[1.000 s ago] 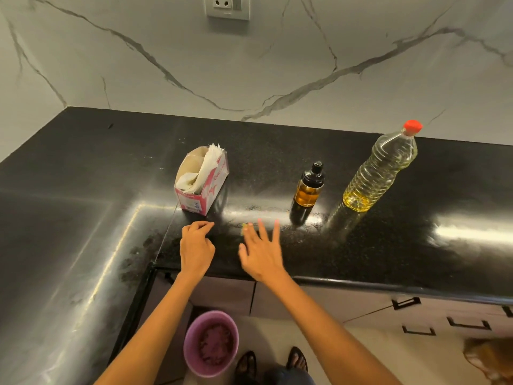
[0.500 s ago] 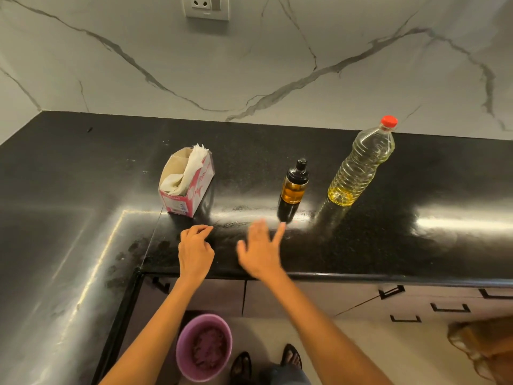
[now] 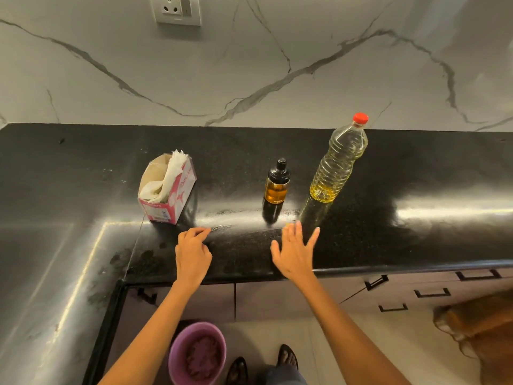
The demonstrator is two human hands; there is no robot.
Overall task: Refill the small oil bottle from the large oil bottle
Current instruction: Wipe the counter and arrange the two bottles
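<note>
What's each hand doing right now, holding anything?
Left hand: fingers loosely curled, holding nothing, near the countertop edge.
Right hand: open, fingers spread, holding nothing, short of the small oil bottle.

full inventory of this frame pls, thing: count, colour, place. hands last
large oil bottle: 1, clear with yellow oil low inside, red cap on, upright, counter right of centre
small oil bottle: 1, dark with amber oil, black cap on, upright, left of the large one
tissue box: 1, pink and white, open, white tissues sticking out, counter left
counter: 1, black, glossy, L-shaped
socket: 1, grey, marble wall at top
bucket: 1, purple, on floor below
left hand: 1, fingers loosely curled, holds nothing
right hand: 1, fingers spread, near small bottle
</note>
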